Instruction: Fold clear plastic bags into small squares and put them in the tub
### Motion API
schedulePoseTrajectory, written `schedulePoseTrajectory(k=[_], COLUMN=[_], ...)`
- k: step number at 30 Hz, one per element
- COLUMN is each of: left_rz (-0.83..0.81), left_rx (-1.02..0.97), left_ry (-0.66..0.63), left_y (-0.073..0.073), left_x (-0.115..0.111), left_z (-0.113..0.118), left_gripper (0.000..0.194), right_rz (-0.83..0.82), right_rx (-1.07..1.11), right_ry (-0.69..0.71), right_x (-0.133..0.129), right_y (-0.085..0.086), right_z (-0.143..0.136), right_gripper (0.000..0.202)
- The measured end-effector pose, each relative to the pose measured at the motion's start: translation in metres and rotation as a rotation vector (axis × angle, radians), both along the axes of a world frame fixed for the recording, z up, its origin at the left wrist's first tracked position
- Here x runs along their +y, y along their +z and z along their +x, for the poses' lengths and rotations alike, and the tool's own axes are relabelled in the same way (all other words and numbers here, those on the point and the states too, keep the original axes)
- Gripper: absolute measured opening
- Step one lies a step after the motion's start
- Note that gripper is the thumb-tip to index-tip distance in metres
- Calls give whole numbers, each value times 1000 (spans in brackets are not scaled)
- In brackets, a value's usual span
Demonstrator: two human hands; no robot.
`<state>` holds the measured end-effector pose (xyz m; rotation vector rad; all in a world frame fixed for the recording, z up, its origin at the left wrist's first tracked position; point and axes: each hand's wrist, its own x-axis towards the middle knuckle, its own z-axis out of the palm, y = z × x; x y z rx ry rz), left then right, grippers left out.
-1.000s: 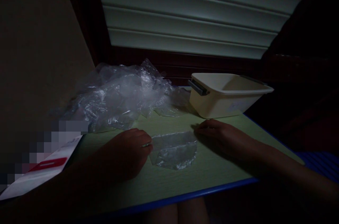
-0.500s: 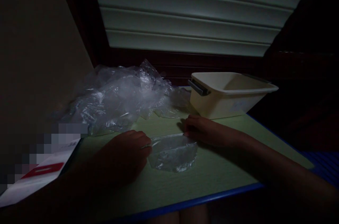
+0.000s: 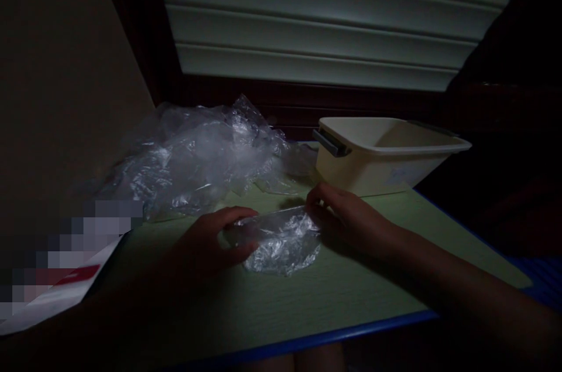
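One clear plastic bag [image 3: 284, 250], head view
Over the near part of the table [image 3: 373, 281], the bag's far right corner is seemingly pinched by the right hand [image 3: 346, 215]; the left hand [image 3: 206, 240] is spread, thumb and fingers parted, at its left end. Creases are best smoothed under light, even tension.

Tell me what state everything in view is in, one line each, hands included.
Clear plastic piece: wrinkled, lying between the hands.
Left hand: half open, thumb and fingers parted around the piece's left end.
Right hand: fingers bent, pinching the piece's far right corner.
Plastic heap: loose, crumpled, piled up.
Cream bin: upright, lid off, floor hidden.
Shutter: slats look closed, though it's dim.
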<state>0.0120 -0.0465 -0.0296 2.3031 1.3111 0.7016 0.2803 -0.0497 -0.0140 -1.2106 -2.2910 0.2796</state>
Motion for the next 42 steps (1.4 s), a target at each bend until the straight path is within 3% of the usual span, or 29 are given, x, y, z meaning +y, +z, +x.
schedulePoseTrajectory(k=[4, 9, 12, 24, 34, 42], left_rz=[-48, -45, -42, -26, 44, 48], left_rx=[-10, -9, -3, 21, 3, 54], left_ry=[-3, -4, -12, -69, -144, -199], left_y=[3, 6, 5, 8, 10, 14], left_x=[1, 3, 4, 2, 1, 0], left_z=[0, 2, 2, 2, 3, 4], left_gripper=[28, 27, 28, 25, 23, 25], right_rz=[-165, -439, -504, -542, -438, -304], right_rx=[161, 302, 331, 247, 195, 130], right_ry=[36, 56, 91, -1, 23, 67], right_x=[-1, 2, 4, 7, 7, 4], right_y=[2, -7, -14, -4, -7, -6], right_z=[-1, 3, 5, 0, 3, 1], right_gripper=[8, 55, 54, 10, 1, 9])
